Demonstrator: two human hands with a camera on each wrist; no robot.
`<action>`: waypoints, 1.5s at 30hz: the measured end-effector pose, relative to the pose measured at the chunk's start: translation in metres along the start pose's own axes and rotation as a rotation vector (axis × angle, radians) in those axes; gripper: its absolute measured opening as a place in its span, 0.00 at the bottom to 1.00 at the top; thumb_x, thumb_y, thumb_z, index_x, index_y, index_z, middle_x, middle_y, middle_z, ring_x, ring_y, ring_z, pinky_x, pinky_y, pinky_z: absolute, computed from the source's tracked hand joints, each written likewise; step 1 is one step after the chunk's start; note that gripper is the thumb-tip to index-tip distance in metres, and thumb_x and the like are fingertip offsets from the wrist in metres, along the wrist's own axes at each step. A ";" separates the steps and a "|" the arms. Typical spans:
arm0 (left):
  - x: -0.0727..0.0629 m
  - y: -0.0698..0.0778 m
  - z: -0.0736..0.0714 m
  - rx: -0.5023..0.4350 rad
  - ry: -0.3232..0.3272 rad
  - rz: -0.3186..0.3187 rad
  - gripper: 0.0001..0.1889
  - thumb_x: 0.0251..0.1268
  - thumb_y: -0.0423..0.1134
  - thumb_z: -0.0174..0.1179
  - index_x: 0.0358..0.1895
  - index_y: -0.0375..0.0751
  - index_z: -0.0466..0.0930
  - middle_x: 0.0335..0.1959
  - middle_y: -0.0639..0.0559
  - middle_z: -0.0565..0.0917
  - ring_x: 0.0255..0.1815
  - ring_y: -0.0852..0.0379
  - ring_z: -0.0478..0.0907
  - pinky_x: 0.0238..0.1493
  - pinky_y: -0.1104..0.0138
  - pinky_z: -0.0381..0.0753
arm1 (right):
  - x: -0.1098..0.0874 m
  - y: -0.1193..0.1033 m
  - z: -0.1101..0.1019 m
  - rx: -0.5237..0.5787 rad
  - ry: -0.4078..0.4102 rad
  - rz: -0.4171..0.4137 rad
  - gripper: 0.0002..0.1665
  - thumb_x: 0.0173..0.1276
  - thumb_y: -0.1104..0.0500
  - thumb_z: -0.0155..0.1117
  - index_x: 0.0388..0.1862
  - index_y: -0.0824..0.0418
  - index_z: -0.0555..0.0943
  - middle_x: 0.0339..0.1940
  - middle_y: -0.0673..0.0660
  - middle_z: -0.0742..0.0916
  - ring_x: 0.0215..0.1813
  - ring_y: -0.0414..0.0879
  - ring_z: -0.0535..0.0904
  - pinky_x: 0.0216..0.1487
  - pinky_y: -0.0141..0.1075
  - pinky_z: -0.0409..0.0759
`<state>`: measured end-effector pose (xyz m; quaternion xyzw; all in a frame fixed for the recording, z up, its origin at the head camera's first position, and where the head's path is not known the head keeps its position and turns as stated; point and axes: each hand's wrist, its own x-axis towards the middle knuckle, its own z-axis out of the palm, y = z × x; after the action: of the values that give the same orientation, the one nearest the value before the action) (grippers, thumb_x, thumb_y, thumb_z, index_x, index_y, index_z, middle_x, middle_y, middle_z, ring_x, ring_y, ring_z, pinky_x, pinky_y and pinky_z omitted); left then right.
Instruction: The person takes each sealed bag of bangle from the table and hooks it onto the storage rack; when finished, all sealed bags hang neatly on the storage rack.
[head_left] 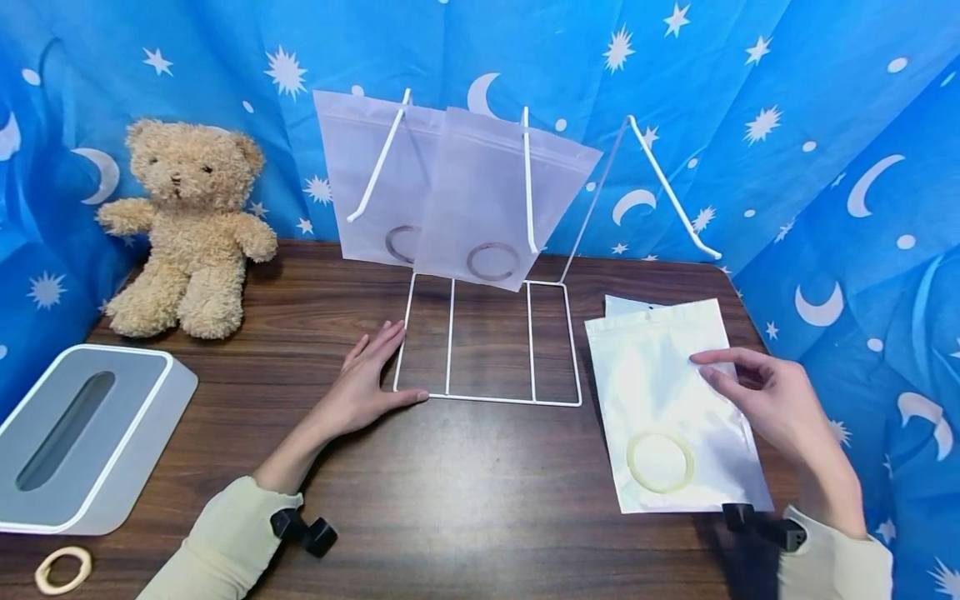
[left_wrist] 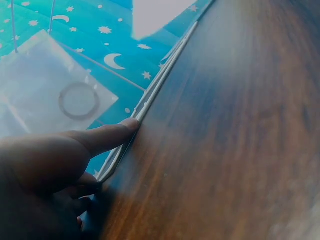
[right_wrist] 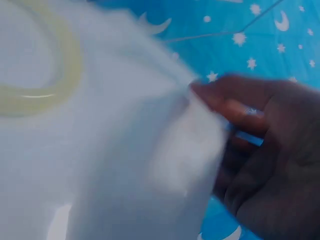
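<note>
My right hand [head_left: 776, 404] pinches the right edge of a shiny white zip pouch [head_left: 652, 383] between thumb and fingers. A pale yellow ring [head_left: 661, 461] shows at the pouch's lower part; whether inside or on top I cannot tell. My left hand [head_left: 367, 375] touches the near left corner of a white wire rack [head_left: 487, 399], thumb at the front bar and fingers along the left side. Two frosted zip pouches [head_left: 495, 192], each showing a ring [head_left: 492, 262] near its bottom, hang overlapping at the rack's left and middle prongs. The right prong [head_left: 675, 187] bears nothing.
Beneath the white pouch, the top of another pouch [head_left: 621, 305] sticks out. At the left are a teddy bear [head_left: 195, 221], a grey-topped tissue box [head_left: 142, 446] and a loose wooden-looking ring [head_left: 63, 571]. A blue star-patterned curtain [head_left: 825, 125] surrounds the brown table [head_left: 480, 500].
</note>
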<state>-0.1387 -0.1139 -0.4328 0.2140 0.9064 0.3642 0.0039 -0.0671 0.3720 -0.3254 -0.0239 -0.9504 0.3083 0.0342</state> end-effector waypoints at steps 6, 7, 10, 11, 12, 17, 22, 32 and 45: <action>0.000 -0.001 0.001 -0.001 0.002 0.009 0.53 0.51 0.55 0.74 0.75 0.32 0.57 0.77 0.44 0.57 0.78 0.47 0.46 0.74 0.51 0.38 | -0.011 -0.024 -0.007 0.168 0.138 -0.156 0.21 0.62 0.61 0.73 0.55 0.55 0.83 0.21 0.53 0.70 0.20 0.46 0.62 0.19 0.38 0.58; 0.000 -0.001 0.002 0.000 0.001 0.009 0.53 0.51 0.55 0.74 0.75 0.32 0.57 0.77 0.44 0.57 0.78 0.47 0.46 0.74 0.51 0.38 | -0.013 -0.028 -0.009 0.197 0.157 -0.200 0.22 0.60 0.65 0.73 0.55 0.58 0.84 0.23 0.53 0.72 0.19 0.44 0.60 0.19 0.38 0.57; 0.000 0.000 0.002 -0.002 -0.003 0.007 0.53 0.51 0.55 0.74 0.75 0.32 0.56 0.77 0.44 0.56 0.78 0.47 0.46 0.74 0.51 0.38 | -0.020 -0.039 -0.013 0.352 0.179 -0.332 0.24 0.55 0.77 0.71 0.52 0.69 0.83 0.33 0.56 0.82 0.23 0.41 0.68 0.19 0.31 0.61; 0.000 0.000 0.002 -0.002 -0.003 0.006 0.53 0.51 0.55 0.74 0.75 0.32 0.56 0.77 0.44 0.56 0.78 0.47 0.46 0.74 0.51 0.38 | -0.022 -0.043 -0.015 0.426 0.174 -0.369 0.24 0.54 0.80 0.69 0.51 0.73 0.82 0.38 0.58 0.83 0.27 0.41 0.73 0.21 0.26 0.65; -0.001 0.000 0.002 -0.001 -0.003 0.007 0.53 0.51 0.55 0.73 0.75 0.32 0.56 0.77 0.44 0.56 0.78 0.47 0.46 0.74 0.51 0.38 | -0.024 -0.047 -0.016 0.514 0.167 -0.411 0.24 0.53 0.82 0.68 0.50 0.76 0.81 0.43 0.61 0.84 0.32 0.42 0.77 0.25 0.22 0.69; -0.002 0.000 0.002 -0.003 -0.001 0.013 0.53 0.52 0.55 0.73 0.75 0.31 0.56 0.77 0.43 0.56 0.78 0.46 0.46 0.74 0.51 0.39 | -0.028 -0.064 -0.017 0.885 0.197 -0.603 0.23 0.50 0.86 0.66 0.48 0.87 0.75 0.48 0.70 0.82 0.45 0.52 0.84 0.40 0.29 0.82; -0.003 0.000 0.002 -0.001 0.007 0.019 0.53 0.51 0.55 0.74 0.75 0.31 0.56 0.77 0.43 0.57 0.78 0.45 0.47 0.74 0.51 0.39 | -0.022 -0.080 -0.012 1.050 0.335 -0.702 0.26 0.49 0.82 0.71 0.48 0.89 0.74 0.42 0.70 0.82 0.49 0.56 0.84 0.49 0.36 0.81; -0.005 -0.001 0.000 -0.005 0.009 0.021 0.53 0.52 0.56 0.73 0.74 0.30 0.57 0.77 0.43 0.57 0.78 0.45 0.46 0.74 0.50 0.39 | -0.014 -0.074 -0.004 1.070 0.414 -0.645 0.26 0.48 0.85 0.68 0.49 0.89 0.74 0.43 0.71 0.82 0.46 0.56 0.86 0.45 0.36 0.83; -0.002 -0.001 0.001 0.002 0.007 0.027 0.53 0.52 0.57 0.73 0.74 0.31 0.56 0.77 0.43 0.57 0.78 0.45 0.46 0.74 0.51 0.39 | -0.009 -0.065 -0.001 1.078 0.420 -0.607 0.25 0.51 0.84 0.67 0.51 0.87 0.74 0.46 0.72 0.82 0.50 0.57 0.84 0.47 0.38 0.82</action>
<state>-0.1365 -0.1144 -0.4346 0.2250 0.9038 0.3640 -0.0046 -0.0601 0.3196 -0.2871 0.2062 -0.6001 0.7071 0.3119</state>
